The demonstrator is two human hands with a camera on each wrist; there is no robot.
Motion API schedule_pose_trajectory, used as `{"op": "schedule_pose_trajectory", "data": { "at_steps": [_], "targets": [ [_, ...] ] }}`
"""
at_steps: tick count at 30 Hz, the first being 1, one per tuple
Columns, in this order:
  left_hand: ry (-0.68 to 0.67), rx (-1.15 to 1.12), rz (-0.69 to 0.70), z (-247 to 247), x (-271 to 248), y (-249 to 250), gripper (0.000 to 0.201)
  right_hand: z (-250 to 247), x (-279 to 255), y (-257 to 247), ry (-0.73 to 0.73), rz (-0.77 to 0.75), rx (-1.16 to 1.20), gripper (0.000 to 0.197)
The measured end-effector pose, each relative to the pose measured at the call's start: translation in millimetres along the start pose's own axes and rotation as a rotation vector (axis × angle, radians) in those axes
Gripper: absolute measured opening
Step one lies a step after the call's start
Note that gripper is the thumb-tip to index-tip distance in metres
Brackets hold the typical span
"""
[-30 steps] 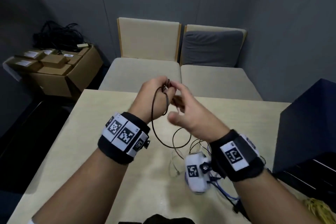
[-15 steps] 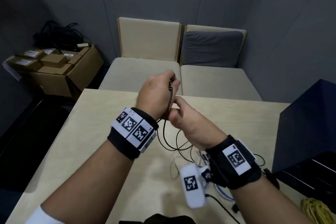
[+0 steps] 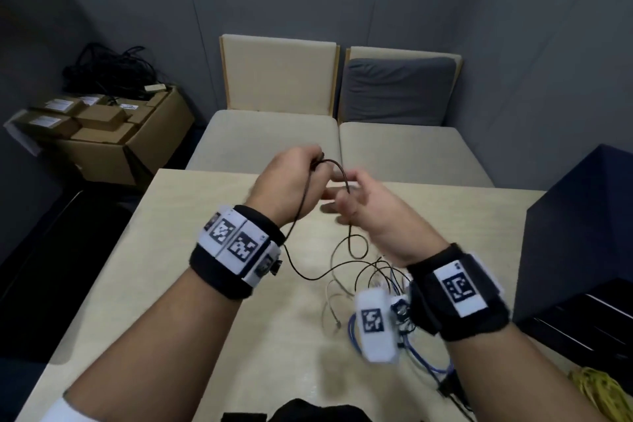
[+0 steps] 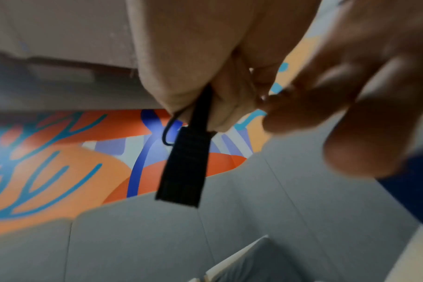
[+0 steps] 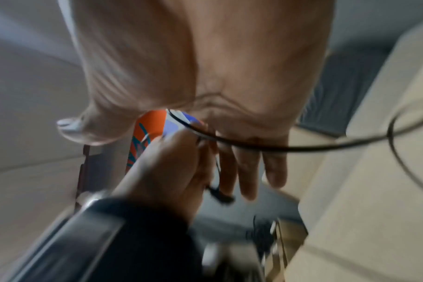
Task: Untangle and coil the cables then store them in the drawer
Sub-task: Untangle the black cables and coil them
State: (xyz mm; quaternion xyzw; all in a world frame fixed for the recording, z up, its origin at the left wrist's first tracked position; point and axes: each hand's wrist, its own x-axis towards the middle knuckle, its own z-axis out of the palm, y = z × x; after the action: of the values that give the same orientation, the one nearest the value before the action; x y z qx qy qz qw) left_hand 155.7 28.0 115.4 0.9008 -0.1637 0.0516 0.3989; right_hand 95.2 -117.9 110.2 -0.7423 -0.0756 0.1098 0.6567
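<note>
Both hands up over the far edge of the counter (image 3: 212, 250), working one thin black cable (image 3: 305, 276)

Left hand (image 3: 291, 185): fingers curled tight, pinching the cable at the top; left wrist view shows a black velcro strap (image 4: 185, 164) sticking out below the curled fingers, with a small loop of the cable beside it

Right hand (image 3: 373, 212): motion-blurred, close beside the left. Cable arcs from the left hand's grip over to it and runs down past the thumb side. Right wrist view shows the fingers (image 5: 249, 171) fairly straight and the cable crossing under the palm; can't tell if it's actually pinched

Below the hands the black cable hangs in a loop under the left wrist and trails down to the counter, ending in the tangle of cables (image 3: 373, 284) under the right wrist: black, white and blue (image 3: 424, 365) strands mixed, not coiled

Dark blue drawer unit (image 3: 582, 250) sits at the right edge of the counter, well apart from the held cable. Yellow cable bundle (image 3: 596, 394) at bottom right

Background: two beige seats (image 3: 274, 140), cardboard box (image 3: 137, 147) with more black cables on the left
</note>
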Motion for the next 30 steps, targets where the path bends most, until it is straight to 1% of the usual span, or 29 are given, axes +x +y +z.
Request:
{"op": "schedule_pose_trajectory", "data": {
  "at_steps": [1,2,3,4,6,7,9,10,12,14,15,16,18,19,21,22,23,25,27,29,30],
  "targets": [
    [0.028,0.068,-0.002,4.6,-0.1,3.6,0.020,12.0,1.1,4.9,-0.047,0.013,0.090,0.107],
    [0.056,0.149,0.003,8.5,-0.3,6.5,0.017,24.1,2.4,10.4,-0.076,0.023,0.192,0.105],
    [0.082,0.212,0.011,11.0,-0.7,8.2,0.017,34.6,3.1,15.2,-0.075,0.031,0.272,0.098],
    [0.097,0.243,0.020,11.1,-0.9,8.2,0.019,41.4,3.4,18.8,-0.054,0.044,0.319,0.083],
    [0.080,0.243,0.030,6.7,-1.0,4.9,0.023,40.5,-1.0,12.1,-0.018,0.068,0.317,0.038],
    [0.059,0.244,0.033,3.1,-0.9,1.7,0.024,33.1,-3.0,8.4,-0.009,0.087,0.301,0.021],
    [0.018,0.271,0.027,-4.1,-2.5,-3.3,0.024,15.3,-6.9,2.6,-0.006,0.120,0.277,0.006],
    [0.011,0.282,0.016,-5.9,-3.1,-4.0,0.023,9.4,-7.8,0.9,-0.021,0.118,0.268,0.009],
    [0.022,0.292,-0.005,-4.5,-2.6,-1.1,0.017,8.7,-7.4,-1.5,-0.057,0.095,0.213,0.036],
    [0.011,0.316,-0.009,1.0,-0.3,5.8,0.011,19.6,-4.1,1.2,0.008,0.070,0.108,0.052],
    [-0.010,0.323,-0.010,3.4,0.6,8.4,0.008,25.2,-2.9,4.1,0.060,0.048,0.081,0.053],
    [-0.040,0.318,-0.011,4.5,0.5,9.0,0.008,29.6,-1.6,7.4,0.103,0.029,0.104,0.048],
    [-0.109,0.263,-0.014,3.5,-1.6,4.8,0.012,31.4,-0.6,12.0,0.148,-0.006,0.231,0.023],
    [-0.135,0.213,-0.012,2.6,-3.1,1.3,0.011,26.9,-1.1,12.6,0.161,-0.008,0.272,0.014],
    [-0.190,0.098,0.006,0.8,-7.7,-4.1,0.009,10.7,-2.8,11.1,0.195,0.007,0.280,0.020],
    [-0.236,0.038,0.026,0.0,-10.8,-5.8,0.015,0.4,-3.6,10.0,0.209,0.002,0.246,0.022],
    [-0.294,-0.028,0.039,-1.0,-13.9,-6.6,0.019,-10.9,-3.8,9.2,0.217,-0.018,0.168,0.024],
    [-0.397,-0.157,0.047,-5.7,-20.9,-5.8,0.023,-31.7,-6.2,2.7,0.215,-0.064,-0.105,0.025],
    [-0.455,-0.267,0.008,-9.9,-26.6,-7.7,0.026,-47.6,-9.3,-8.6,0.227,-0.085,-0.334,0.025],
    [-0.505,-0.347,-0.031,-10.7,-32.3,-11.8,0.030,-60.6,-10.7,-20.1,0.253,-0.114,-0.454,0.026],
    [-0.531,-0.372,-0.037,-10.3,-34.5,-14.2,0.033,-66.1,-10.4,-25.0,0.278,-0.134,-0.476,0.027]
  ]
}}
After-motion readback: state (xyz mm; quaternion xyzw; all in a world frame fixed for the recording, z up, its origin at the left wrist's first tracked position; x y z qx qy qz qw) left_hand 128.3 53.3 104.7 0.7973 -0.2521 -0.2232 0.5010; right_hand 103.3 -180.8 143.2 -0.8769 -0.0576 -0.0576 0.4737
